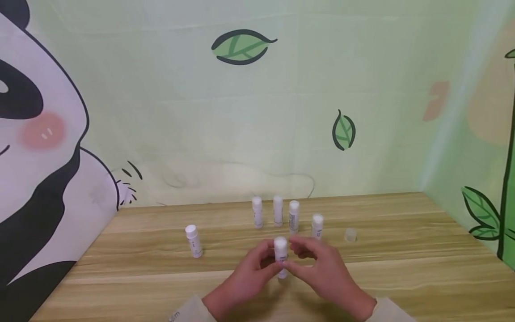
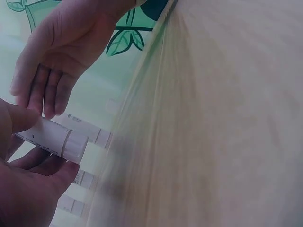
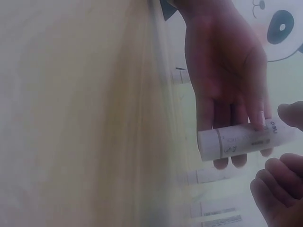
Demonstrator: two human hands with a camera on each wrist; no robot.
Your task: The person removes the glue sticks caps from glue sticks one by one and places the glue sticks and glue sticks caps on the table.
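Observation:
My left hand (image 1: 251, 270) grips a white glue stick (image 1: 281, 252) near the front of the table, thumb on the near side and fingers behind. The glue stick stands upright with its white cap on top. In the left wrist view the tube (image 2: 49, 136) shows small dark print. Just to its right is my right hand (image 1: 326, 268), thumb tip right at the tube's lower part and fingers apart from it, loosely bent. The right wrist view shows the left fingers (image 3: 229, 118) wrapped behind the tube, and my right thumb (image 3: 291, 115) by its lower end.
Several more white glue sticks stand upright: one alone at the left (image 1: 194, 241), others in a loose row behind my hands (image 1: 277, 211), one close behind the right hand (image 1: 317, 226). A small translucent cap (image 1: 351, 235) lies farther right. A printed cloth (image 1: 281, 112) backs the wooden table (image 1: 132, 281).

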